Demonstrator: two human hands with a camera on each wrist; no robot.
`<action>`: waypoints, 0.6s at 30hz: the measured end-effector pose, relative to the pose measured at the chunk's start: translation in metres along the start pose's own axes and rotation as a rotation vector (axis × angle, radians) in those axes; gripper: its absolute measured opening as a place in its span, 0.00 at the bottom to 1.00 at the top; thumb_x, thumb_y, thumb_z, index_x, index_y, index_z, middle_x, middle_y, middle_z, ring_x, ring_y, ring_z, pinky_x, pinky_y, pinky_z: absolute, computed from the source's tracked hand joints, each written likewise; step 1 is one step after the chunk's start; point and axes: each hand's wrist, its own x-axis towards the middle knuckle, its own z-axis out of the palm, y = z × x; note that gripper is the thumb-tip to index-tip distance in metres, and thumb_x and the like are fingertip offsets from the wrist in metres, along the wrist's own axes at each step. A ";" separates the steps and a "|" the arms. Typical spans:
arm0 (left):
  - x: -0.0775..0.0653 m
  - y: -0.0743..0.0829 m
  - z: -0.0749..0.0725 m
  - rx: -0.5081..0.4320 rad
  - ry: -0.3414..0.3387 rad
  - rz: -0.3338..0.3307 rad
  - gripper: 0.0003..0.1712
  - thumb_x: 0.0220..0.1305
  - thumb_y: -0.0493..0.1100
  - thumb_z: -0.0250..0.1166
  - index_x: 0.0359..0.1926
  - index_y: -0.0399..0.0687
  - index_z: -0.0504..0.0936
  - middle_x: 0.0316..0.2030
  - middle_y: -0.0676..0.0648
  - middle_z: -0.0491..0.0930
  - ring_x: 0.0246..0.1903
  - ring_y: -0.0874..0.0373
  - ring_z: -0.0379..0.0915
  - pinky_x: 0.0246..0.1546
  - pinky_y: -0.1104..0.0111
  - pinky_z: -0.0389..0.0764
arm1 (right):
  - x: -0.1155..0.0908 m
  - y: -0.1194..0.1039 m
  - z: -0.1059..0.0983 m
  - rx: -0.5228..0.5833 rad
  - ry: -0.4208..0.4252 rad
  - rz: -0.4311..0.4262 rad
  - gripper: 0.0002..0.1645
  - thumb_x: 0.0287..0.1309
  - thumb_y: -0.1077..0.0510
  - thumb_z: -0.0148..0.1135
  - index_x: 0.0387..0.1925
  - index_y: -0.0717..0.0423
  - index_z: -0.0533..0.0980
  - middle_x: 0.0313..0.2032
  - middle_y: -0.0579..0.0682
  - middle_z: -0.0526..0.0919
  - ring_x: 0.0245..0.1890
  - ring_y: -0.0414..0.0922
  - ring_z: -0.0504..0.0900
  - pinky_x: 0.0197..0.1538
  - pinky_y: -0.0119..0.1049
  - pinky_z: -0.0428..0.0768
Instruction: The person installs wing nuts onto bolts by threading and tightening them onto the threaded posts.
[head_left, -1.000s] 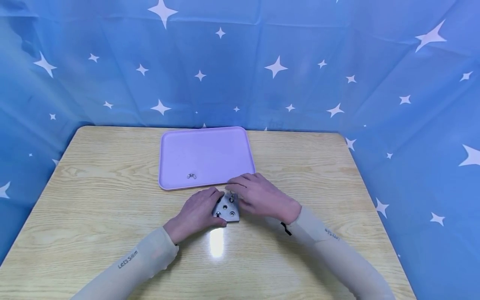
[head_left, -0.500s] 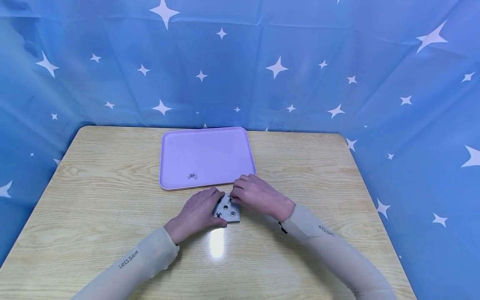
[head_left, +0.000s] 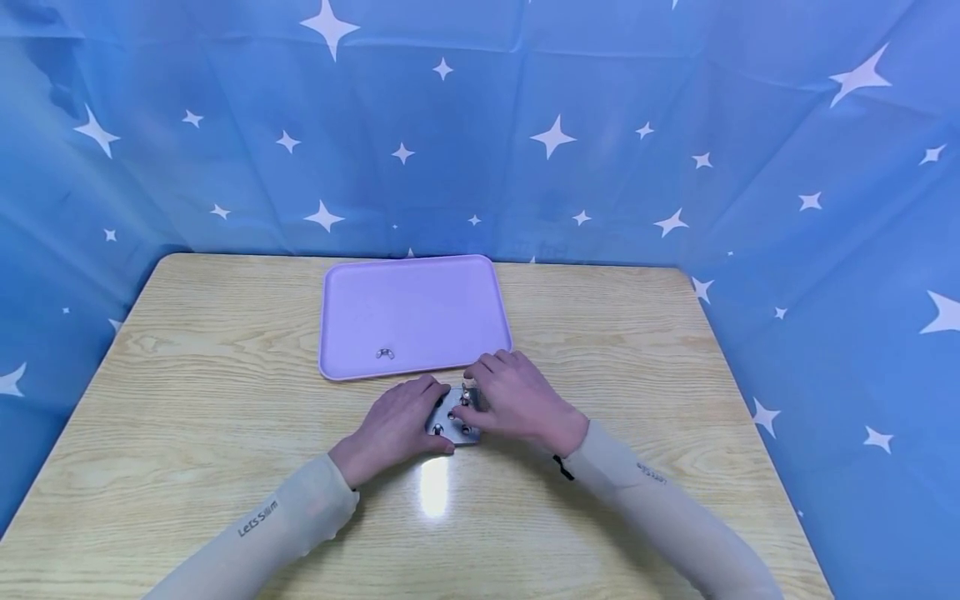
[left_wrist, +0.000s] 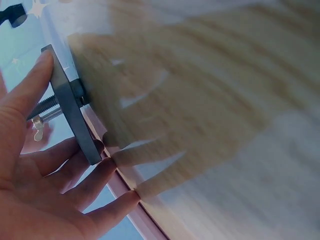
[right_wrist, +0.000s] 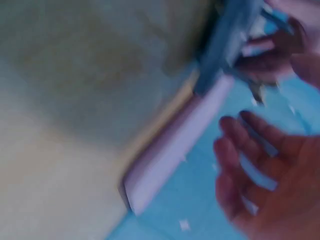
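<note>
My left hand (head_left: 393,427) grips a small grey metal plate (head_left: 453,426) by its edges, thumb on the near side and fingers on the far side. The plate has several holes. Threaded bolts (left_wrist: 46,105) stand out of its upper face, with their heads on the underside, as the left wrist view shows. A wing nut (left_wrist: 38,128) sits on one of these bolts, at the plate's far right corner. Around that corner my right hand (head_left: 519,402) hovers, fingers loosely bent and thumb apart from them. In the blurred right wrist view its fingers (right_wrist: 231,155) are off the wing nut.
A purple tray (head_left: 412,304) lies just beyond the hands, its near edge close to the plate. Another wing nut (head_left: 385,353) lies in the tray near its front. A wooden table (head_left: 225,358) carries everything, backed by a blue star-patterned curtain (head_left: 480,108).
The right fingers were closed together at the far right bolt half a second ago; now they have spread, with the thumb moved nearer over the plate. The left hand has kept its hold.
</note>
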 end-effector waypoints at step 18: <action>0.000 0.001 0.001 -0.009 0.005 -0.004 0.47 0.43 0.60 0.85 0.59 0.38 0.80 0.48 0.47 0.79 0.40 0.52 0.77 0.41 0.58 0.79 | 0.003 0.008 -0.001 -0.112 -0.008 -0.197 0.06 0.66 0.55 0.69 0.44 0.47 0.85 0.44 0.42 0.85 0.46 0.44 0.79 0.48 0.40 0.76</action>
